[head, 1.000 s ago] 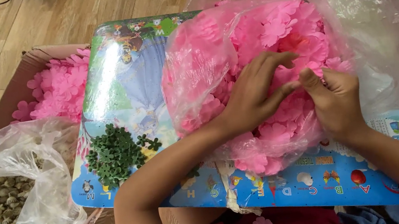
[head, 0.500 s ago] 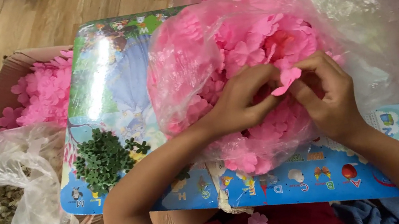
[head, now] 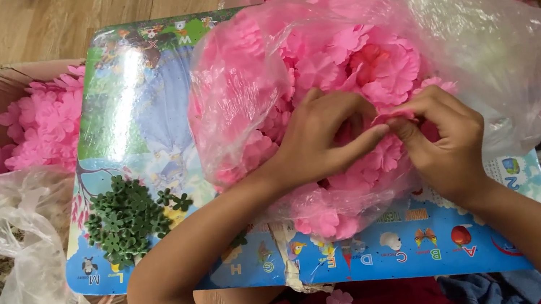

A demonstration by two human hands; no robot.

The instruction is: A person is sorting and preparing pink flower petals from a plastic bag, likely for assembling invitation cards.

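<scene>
Hands have drawn closer since a moment ago — our left hand point(head: 316, 140) and right hand point(head: 444, 141) now pinch one pink petal point(head: 393, 117) between fingertips, probably a single piece. It sits just above the open bag point(head: 489, 57) of pink flowers point(head: 372, 61) — the bag resting on the picture board point(head: 134, 123).

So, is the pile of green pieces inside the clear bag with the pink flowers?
No, the green pieces lie loose on the picture board, left of the clear bag that holds the pink flowers.
</scene>
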